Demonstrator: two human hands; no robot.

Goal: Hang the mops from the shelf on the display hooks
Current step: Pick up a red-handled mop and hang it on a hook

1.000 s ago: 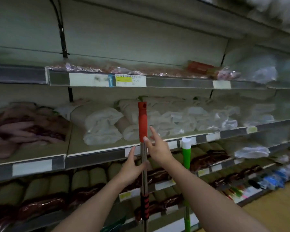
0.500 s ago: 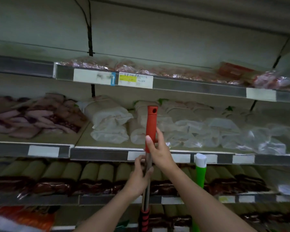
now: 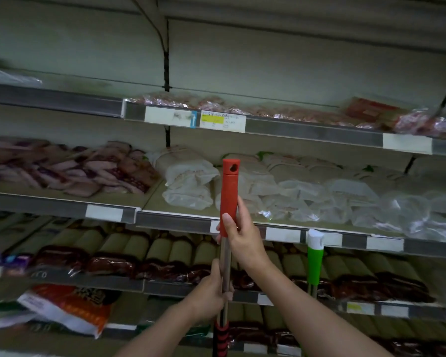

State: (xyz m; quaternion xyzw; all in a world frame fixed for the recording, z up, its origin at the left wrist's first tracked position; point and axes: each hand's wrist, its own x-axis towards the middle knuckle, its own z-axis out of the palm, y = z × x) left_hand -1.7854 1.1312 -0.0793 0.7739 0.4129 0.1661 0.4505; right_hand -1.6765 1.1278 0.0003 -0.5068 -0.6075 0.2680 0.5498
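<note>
Rising since a second ago, the red-handled mop (image 3: 229, 191) is staying upright before the shelf (image 3: 281, 231), my right hand (image 3: 242, 243) and left hand (image 3: 211, 292) gripping it, not yet hooked.

A mop with a shiny steel pole and a long red plastic grip sleeve (image 3: 229, 194) stood nearly upright in front of the shelving, its top end level with the middle shelf. A dark teardrop-shaped hanging hole pierced the red cap at the very top. Lower down, the pole carried a red-and-black ribbed collar at the bottom edge of view. To its right, well apart, a second mop handle with a bright green sleeve and white cap (image 3: 315, 256) stood upright against the shelf edge.
</note>
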